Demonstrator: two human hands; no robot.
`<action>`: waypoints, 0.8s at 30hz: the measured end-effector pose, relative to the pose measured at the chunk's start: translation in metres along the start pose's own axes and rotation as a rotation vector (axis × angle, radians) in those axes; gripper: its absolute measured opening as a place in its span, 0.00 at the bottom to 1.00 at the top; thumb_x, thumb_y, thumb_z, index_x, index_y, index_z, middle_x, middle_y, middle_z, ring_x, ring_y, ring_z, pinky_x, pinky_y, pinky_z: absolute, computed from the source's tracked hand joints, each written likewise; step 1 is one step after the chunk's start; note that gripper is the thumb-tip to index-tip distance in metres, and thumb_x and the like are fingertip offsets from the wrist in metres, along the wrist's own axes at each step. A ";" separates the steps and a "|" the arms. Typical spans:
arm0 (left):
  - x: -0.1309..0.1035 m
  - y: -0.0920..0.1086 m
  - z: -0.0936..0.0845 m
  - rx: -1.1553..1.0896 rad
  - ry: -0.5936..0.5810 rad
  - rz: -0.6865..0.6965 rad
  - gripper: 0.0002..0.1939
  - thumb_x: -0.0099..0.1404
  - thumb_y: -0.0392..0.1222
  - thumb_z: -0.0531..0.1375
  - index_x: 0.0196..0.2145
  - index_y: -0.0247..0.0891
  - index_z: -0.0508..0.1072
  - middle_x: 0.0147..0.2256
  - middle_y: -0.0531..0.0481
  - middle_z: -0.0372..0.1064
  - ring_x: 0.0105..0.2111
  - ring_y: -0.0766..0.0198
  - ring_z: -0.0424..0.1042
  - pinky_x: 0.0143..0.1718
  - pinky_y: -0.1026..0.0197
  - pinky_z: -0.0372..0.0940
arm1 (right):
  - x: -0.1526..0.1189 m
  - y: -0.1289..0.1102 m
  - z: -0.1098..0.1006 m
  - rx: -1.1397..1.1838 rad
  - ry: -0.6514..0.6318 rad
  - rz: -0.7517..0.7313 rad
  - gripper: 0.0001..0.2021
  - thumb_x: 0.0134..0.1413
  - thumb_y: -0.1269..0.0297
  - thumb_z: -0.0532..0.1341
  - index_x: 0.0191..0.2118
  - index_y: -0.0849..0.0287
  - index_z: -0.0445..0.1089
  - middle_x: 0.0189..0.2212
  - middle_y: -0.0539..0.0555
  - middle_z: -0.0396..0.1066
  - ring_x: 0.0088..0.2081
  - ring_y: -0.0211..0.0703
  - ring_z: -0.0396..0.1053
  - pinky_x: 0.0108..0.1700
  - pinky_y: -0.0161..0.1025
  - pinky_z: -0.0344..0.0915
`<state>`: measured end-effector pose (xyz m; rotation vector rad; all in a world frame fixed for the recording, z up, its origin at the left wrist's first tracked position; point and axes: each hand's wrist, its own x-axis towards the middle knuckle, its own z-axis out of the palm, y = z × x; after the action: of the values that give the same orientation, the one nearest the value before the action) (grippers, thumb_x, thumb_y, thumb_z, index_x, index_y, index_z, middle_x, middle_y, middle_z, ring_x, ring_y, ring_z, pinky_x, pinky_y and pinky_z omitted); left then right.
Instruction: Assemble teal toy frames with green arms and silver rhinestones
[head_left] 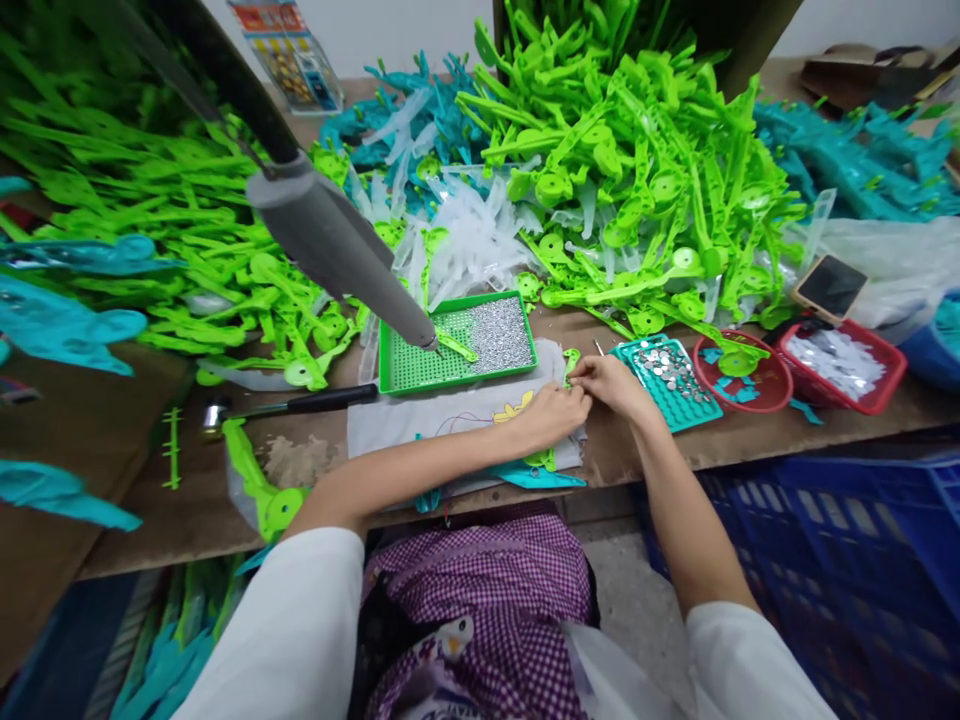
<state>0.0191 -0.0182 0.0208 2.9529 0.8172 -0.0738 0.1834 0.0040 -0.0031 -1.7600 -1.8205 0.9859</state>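
My left hand (556,412) and my right hand (611,384) meet over the right end of a pale cloth (450,408), fingers closed. Both pinch at a small lime-green plastic part (571,360), whose tip shows above the fingertips; the rest of it is hidden. Under my left wrist lie a teal plastic part (532,476) and another green piece (541,460). A yellow shape (514,407) and thin red wires (461,418) rest on the cloth. Right of my right hand sits a teal tray (701,415) with round silver discs.
A powered screwdriver (337,240) hangs over a green tray (386,370) of small metal pieces. A hammer (300,403) lies left. Red containers (784,385) hold blue and white pieces. Heaps of lime-green parts (637,170) and teal parts (862,160) line the back.
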 end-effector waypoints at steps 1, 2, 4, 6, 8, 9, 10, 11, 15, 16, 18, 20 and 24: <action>-0.002 0.001 -0.001 0.002 -0.009 0.007 0.18 0.69 0.27 0.41 0.46 0.27 0.67 0.41 0.38 0.69 0.36 0.56 0.71 0.40 0.53 0.61 | 0.000 -0.001 0.000 -0.002 -0.010 0.013 0.04 0.47 0.66 0.65 0.31 0.57 0.76 0.26 0.52 0.77 0.28 0.40 0.73 0.32 0.33 0.65; -0.004 0.000 -0.003 -0.003 -0.013 0.008 0.18 0.69 0.27 0.41 0.45 0.27 0.68 0.42 0.38 0.68 0.37 0.57 0.71 0.41 0.53 0.61 | 0.000 -0.002 -0.001 -0.005 -0.026 0.031 0.04 0.47 0.66 0.65 0.32 0.57 0.76 0.25 0.51 0.77 0.27 0.39 0.72 0.32 0.33 0.65; -0.011 -0.006 -0.007 -0.038 -0.010 -0.008 0.16 0.69 0.29 0.42 0.44 0.29 0.68 0.47 0.37 0.66 0.42 0.56 0.69 0.42 0.54 0.62 | -0.001 -0.004 -0.002 -0.009 -0.054 0.065 0.04 0.49 0.65 0.64 0.32 0.58 0.75 0.22 0.50 0.75 0.24 0.37 0.71 0.31 0.32 0.65; -0.019 -0.015 -0.011 -0.108 -0.017 -0.043 0.15 0.69 0.30 0.44 0.44 0.31 0.69 0.51 0.37 0.62 0.45 0.55 0.68 0.41 0.57 0.63 | -0.002 -0.005 -0.002 -0.010 -0.068 0.082 0.05 0.50 0.63 0.64 0.33 0.58 0.74 0.21 0.49 0.75 0.22 0.35 0.70 0.30 0.31 0.64; -0.027 -0.022 -0.011 -0.204 -0.049 -0.086 0.15 0.69 0.31 0.45 0.45 0.34 0.68 0.51 0.39 0.62 0.44 0.57 0.68 0.39 0.59 0.64 | -0.003 -0.006 -0.002 -0.006 -0.073 0.083 0.06 0.51 0.62 0.64 0.33 0.58 0.74 0.22 0.49 0.75 0.21 0.35 0.70 0.29 0.31 0.64; -0.031 -0.024 -0.010 -0.250 -0.071 -0.109 0.15 0.69 0.32 0.45 0.47 0.36 0.68 0.50 0.41 0.63 0.42 0.58 0.68 0.38 0.59 0.64 | -0.003 -0.006 -0.002 -0.003 -0.074 0.082 0.06 0.51 0.62 0.64 0.33 0.59 0.74 0.22 0.49 0.75 0.21 0.34 0.70 0.29 0.31 0.64; -0.033 -0.024 -0.008 -0.289 -0.089 -0.130 0.15 0.69 0.32 0.46 0.48 0.37 0.67 0.48 0.42 0.64 0.39 0.59 0.69 0.37 0.59 0.64 | -0.004 -0.006 -0.001 -0.001 -0.074 0.082 0.07 0.51 0.62 0.64 0.33 0.59 0.74 0.23 0.49 0.75 0.21 0.34 0.70 0.29 0.31 0.63; -0.035 -0.024 -0.006 -0.319 -0.101 -0.155 0.15 0.70 0.33 0.46 0.49 0.38 0.66 0.46 0.43 0.65 0.37 0.59 0.69 0.37 0.59 0.64 | -0.004 -0.006 -0.001 0.001 -0.074 0.083 0.07 0.51 0.61 0.64 0.34 0.59 0.74 0.23 0.50 0.75 0.20 0.35 0.70 0.29 0.31 0.63; -0.040 -0.023 0.002 -0.406 -0.045 -0.271 0.13 0.71 0.38 0.46 0.49 0.35 0.66 0.43 0.43 0.68 0.35 0.60 0.70 0.37 0.57 0.65 | -0.004 -0.007 -0.001 -0.008 -0.069 0.089 0.08 0.51 0.60 0.64 0.34 0.59 0.74 0.23 0.50 0.75 0.20 0.35 0.70 0.29 0.32 0.63; -0.041 -0.025 0.003 -0.445 -0.022 -0.280 0.13 0.70 0.39 0.48 0.48 0.35 0.67 0.42 0.43 0.69 0.35 0.60 0.70 0.38 0.58 0.65 | -0.005 -0.007 -0.001 -0.013 -0.067 0.090 0.08 0.51 0.60 0.64 0.34 0.59 0.74 0.22 0.49 0.75 0.21 0.35 0.70 0.29 0.32 0.63; -0.043 -0.029 0.003 -0.536 0.005 -0.278 0.11 0.68 0.40 0.53 0.45 0.34 0.68 0.39 0.45 0.71 0.36 0.60 0.71 0.39 0.59 0.65 | -0.005 -0.008 -0.001 -0.025 -0.066 0.091 0.08 0.51 0.60 0.64 0.34 0.59 0.74 0.23 0.49 0.75 0.21 0.35 0.70 0.29 0.32 0.63; -0.044 -0.035 0.001 -0.610 0.014 -0.281 0.10 0.64 0.37 0.57 0.44 0.34 0.70 0.38 0.45 0.72 0.37 0.61 0.71 0.39 0.60 0.64 | -0.005 -0.009 -0.002 -0.034 -0.065 0.091 0.07 0.51 0.61 0.64 0.34 0.58 0.74 0.24 0.49 0.75 0.21 0.35 0.70 0.29 0.32 0.63; -0.046 -0.042 -0.009 -0.664 -0.006 -0.288 0.09 0.63 0.33 0.57 0.40 0.35 0.75 0.37 0.47 0.76 0.37 0.61 0.73 0.39 0.61 0.63 | -0.006 -0.010 -0.002 -0.052 -0.063 0.087 0.06 0.52 0.62 0.63 0.34 0.58 0.74 0.24 0.49 0.76 0.21 0.35 0.71 0.29 0.32 0.63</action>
<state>-0.0418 -0.0046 0.0304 2.2066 1.0190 0.1453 0.1785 -0.0010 0.0066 -1.8739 -1.8367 1.0469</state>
